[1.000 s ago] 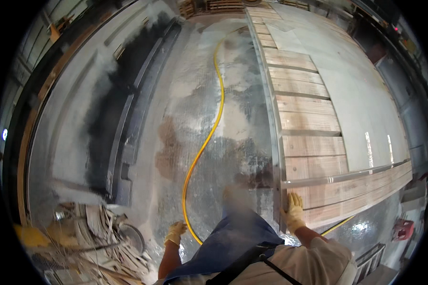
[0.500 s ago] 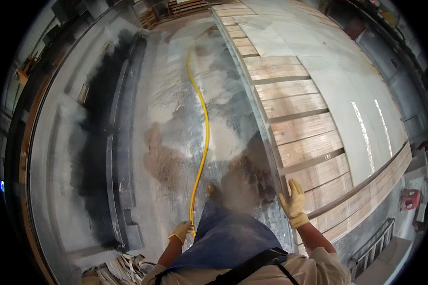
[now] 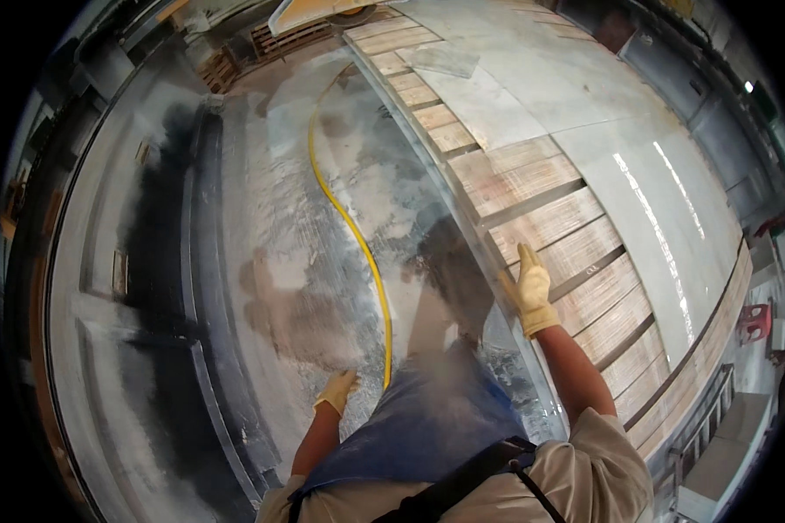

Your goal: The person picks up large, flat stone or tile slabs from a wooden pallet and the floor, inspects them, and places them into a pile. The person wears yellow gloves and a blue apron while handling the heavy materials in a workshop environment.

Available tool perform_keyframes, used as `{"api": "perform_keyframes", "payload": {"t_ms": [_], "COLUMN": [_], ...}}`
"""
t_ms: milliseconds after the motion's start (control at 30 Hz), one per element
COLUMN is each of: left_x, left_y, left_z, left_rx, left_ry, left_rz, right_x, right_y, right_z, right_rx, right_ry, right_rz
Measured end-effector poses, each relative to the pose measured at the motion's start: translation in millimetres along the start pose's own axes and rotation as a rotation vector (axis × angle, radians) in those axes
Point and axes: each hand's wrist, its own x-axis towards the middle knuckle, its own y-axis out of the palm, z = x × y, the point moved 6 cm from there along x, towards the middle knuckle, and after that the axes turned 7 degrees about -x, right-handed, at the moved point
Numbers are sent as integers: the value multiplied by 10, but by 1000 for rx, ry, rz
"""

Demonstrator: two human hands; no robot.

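Note:
My right hand (image 3: 530, 292), in a yellow work glove, lies flat with fingers spread on the wooden planks (image 3: 576, 253) of a long bench, at its near edge. My left hand (image 3: 336, 392), also gloved, hangs loosely beside my blue apron (image 3: 419, 427) and holds nothing. A yellow hose (image 3: 358, 235) runs along the wet floor between my hands and away ahead. A large pale grey slab (image 3: 584, 113) lies on the planks further right.
The grey concrete floor (image 3: 270, 261) is wet and streaked with dust. Dark metal rails (image 3: 201, 288) run along the left. Wooden pallets (image 3: 288, 39) stand at the far end. A red object (image 3: 753, 321) sits beyond the bench on the right.
The view has moved forward along the bench. The scrap pile at lower left has left the picture. My right hand has shifted further along the planks.

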Motion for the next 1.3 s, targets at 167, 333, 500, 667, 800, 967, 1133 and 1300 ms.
{"api": "perform_keyframes", "payload": {"t_ms": [167,333,500,667,800,967,1133,1300], "left_x": [608,1452,1784,2343,2989,3492,4170,4984], "left_y": [-115,-380,-427,-633,-579,-77,281,753], "left_z": [-1027,-1009,-1481,-2230,-3044,-4304,-5019,-5648], "left_rx": [-60,15,-89,-166,-111,36,114,190], "left_ry": [67,-112,-217,-283,-193,-104,-106,-97], "left_rz": [22,-15,-86,-147,-135,-20,83,271], "right_x": [1036,2152,3144,4076,4389,4492,4577,4668], "right_y": [600,1379,2238,2658,3070,3266,2934,3131], "right_z": [-107,-223,-584,-482,-849,-826,-775,-924], "right_rx": [-87,-205,-279,-330,-493,-515,-497,-600], "right_ry": [125,141,167,208,282,215,194,231], "right_rz": [116,156,231,334,374,484,612,619]}}
